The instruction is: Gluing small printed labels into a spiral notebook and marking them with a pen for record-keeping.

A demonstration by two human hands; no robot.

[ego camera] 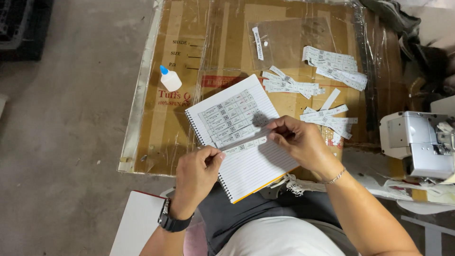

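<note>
Sticking step: left hand (196,173) and right hand (298,142) each pinch an end of strip (245,146), laid on notebook (251,166) centre, below pasted rows. Next calls for pressing flat, aligned. Glue (169,78) at 10 o'clock.

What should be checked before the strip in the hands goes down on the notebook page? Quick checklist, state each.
1. Label strip held at both ends, left hand and right hand: ok.
2. Strip lined up under the rows of strips already stuck on the page: ok, roughly parallel.
3. Spiral notebook steady: cannot tell; it rests on the lap and the cardboard edge.
4. Glue on the strip's back: cannot tell, underside hidden.
5. Glue bottle within reach: ok, upright on the cardboard, cap on.
6. More loose strips at hand: ok, piles right of the notebook.
</note>
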